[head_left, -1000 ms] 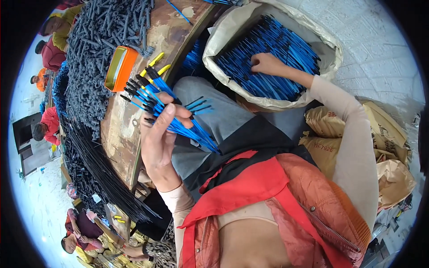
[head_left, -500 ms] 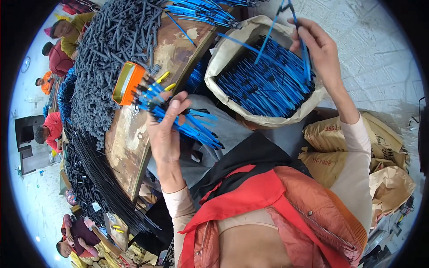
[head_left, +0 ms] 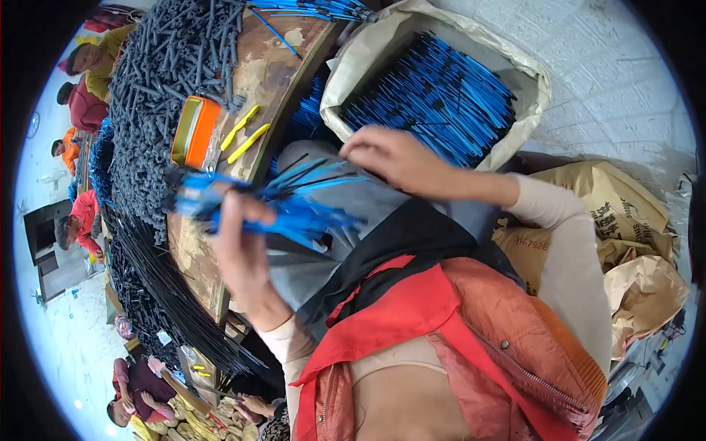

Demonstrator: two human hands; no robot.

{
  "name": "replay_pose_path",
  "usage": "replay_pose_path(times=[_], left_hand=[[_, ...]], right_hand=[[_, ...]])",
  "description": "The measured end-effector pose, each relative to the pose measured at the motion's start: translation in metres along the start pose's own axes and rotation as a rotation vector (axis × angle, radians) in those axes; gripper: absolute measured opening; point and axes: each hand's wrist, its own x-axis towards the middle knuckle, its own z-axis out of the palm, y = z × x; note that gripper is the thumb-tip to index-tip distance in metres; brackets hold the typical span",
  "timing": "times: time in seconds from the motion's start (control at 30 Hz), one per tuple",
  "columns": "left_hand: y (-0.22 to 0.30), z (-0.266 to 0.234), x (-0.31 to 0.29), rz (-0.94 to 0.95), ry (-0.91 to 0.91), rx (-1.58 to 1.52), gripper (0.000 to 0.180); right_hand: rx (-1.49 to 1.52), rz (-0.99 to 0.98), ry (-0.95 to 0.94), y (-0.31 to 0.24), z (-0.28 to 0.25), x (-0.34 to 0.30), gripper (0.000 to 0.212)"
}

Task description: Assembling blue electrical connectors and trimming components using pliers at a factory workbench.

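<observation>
My left hand (head_left: 246,239) is closed round a bundle of thin blue sticks with black ends (head_left: 305,213), held over the table edge and my lap. Motion smears the hand and part of the bundle. My right hand (head_left: 401,162) is at the near left side of a pale sack (head_left: 540,110), its fingers loosely bent and apart, with nothing visible in them. Many more blue sticks (head_left: 441,95) lie in the sack, roughly side by side.
A worn wooden table (head_left: 254,73) bears a heap of grey plastic tubes (head_left: 165,95), an orange box (head_left: 198,136), yellow-handled tools (head_left: 246,140) and long black rods (head_left: 169,294). Brown paper sacks (head_left: 625,213) stand at right. Several people sit along the far left.
My right hand has come from above the sack down and left toward my lap, and the blue pieces it held are gone from it. My left hand has shifted left and down with its bundle.
</observation>
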Motion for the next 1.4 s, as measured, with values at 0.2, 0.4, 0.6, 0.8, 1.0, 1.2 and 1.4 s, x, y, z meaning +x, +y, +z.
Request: replay_pose_path(times=[0.2, 0.4, 0.6, 0.8, 1.0, 1.2, 1.4], left_hand=[[0.043, -0.056, -0.051, 0.052, -0.142, -0.407, 0.033], [0.025, -0.022, -0.046, -0.237, -0.177, 0.050, 0.025], [0.025, -0.028, -0.045, -0.201, -0.102, 0.075, 0.028], [0.012, -0.031, -0.033, -0.194, 0.147, -0.059, 0.029], [0.011, -0.042, -0.039, -0.040, 0.295, -0.118, 0.029], [0.029, 0.008, -0.072, 0.197, 0.276, 0.027, 0.034], [0.043, -0.015, -0.122, 0.293, 0.451, 0.063, 0.021]], right_hand=[[-0.411, 0.156, -0.072, 0.100, -0.075, 0.037, 0.020], [-1.111, 0.118, -0.283, 0.173, -0.019, 0.054, 0.022], [-0.758, 0.166, -0.353, 0.151, -0.073, 0.050, 0.026], [-0.196, 0.444, -0.165, 0.098, -0.109, 0.013, 0.020], [-0.159, 0.015, -0.056, -0.065, -0.081, 0.035, 0.023], [-0.108, -0.236, -0.539, -0.133, 0.037, 0.015, 0.011], [-0.105, -0.185, -0.543, -0.106, 0.101, -0.014, 0.013]])
